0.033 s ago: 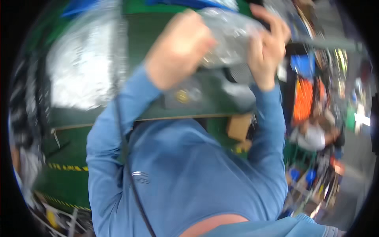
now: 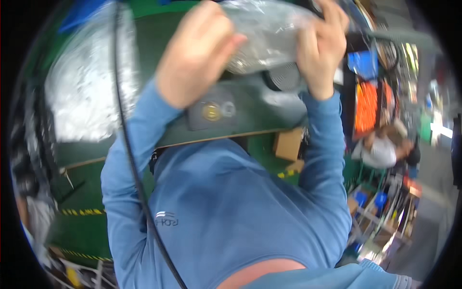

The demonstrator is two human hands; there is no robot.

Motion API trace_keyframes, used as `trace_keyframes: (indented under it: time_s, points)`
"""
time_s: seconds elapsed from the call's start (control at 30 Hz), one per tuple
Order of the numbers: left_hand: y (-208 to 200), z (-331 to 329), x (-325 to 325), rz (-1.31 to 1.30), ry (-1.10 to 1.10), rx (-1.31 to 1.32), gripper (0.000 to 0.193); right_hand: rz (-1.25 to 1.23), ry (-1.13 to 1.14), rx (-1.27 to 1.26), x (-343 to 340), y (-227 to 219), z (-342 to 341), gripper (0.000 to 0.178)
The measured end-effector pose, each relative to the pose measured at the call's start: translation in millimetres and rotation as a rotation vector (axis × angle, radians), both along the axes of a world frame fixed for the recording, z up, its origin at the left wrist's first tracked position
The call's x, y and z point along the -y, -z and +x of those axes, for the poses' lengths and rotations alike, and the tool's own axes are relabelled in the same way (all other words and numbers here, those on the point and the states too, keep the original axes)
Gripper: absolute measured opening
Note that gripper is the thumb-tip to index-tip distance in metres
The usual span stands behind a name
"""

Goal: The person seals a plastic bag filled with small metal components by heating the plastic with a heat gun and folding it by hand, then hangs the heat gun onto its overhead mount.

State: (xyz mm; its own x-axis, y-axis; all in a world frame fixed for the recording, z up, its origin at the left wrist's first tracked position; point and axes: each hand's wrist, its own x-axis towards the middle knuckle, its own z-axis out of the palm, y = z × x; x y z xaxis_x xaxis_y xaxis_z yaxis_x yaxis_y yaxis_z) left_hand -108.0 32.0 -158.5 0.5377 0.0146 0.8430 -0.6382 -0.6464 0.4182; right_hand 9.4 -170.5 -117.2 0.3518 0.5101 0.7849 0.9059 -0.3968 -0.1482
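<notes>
A clear plastic bag (image 2: 264, 36) is stretched between my two hands above the far part of the green table. My left hand (image 2: 197, 55), blurred, is closed at the bag's left end. Thumb and fingers of my right hand (image 2: 321, 50) pinch the bag's right end. Below the bag, a black round piece with a mesh-like face (image 2: 285, 78) lies on the table, partly covered by it. Closer to me is a flat grey piece (image 2: 199, 123) carrying a gold round part (image 2: 211, 111) and a pale ring (image 2: 228, 109).
A heap of clear plastic bags (image 2: 91, 82) covers the table's left side. A black cable (image 2: 127, 139) hangs across the view. Under the table edge (image 2: 216, 138) stands a cardboard box (image 2: 288, 144). At right are a blue bin (image 2: 363, 65), orange items (image 2: 366, 106) and a seated person (image 2: 380, 149).
The whole view has shifted slightly, with the table things now further left. More of the black round piece shows below the bag. Both hands still hold the bag.
</notes>
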Motion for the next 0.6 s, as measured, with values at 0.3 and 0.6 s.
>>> trace_keyframes:
  time_s: [0.3,0.6]
  points:
    - [2.4,7.7,6.3,-0.004,0.148,-0.068,0.019,0.182,-0.288,-0.338,8.6,-27.7,-22.4,0.012]
    - [5.9,5.6,5.1,0.029,0.122,-0.042,0.022,0.186,-0.165,-0.273,24.4,1.9,-14.8,0.016]
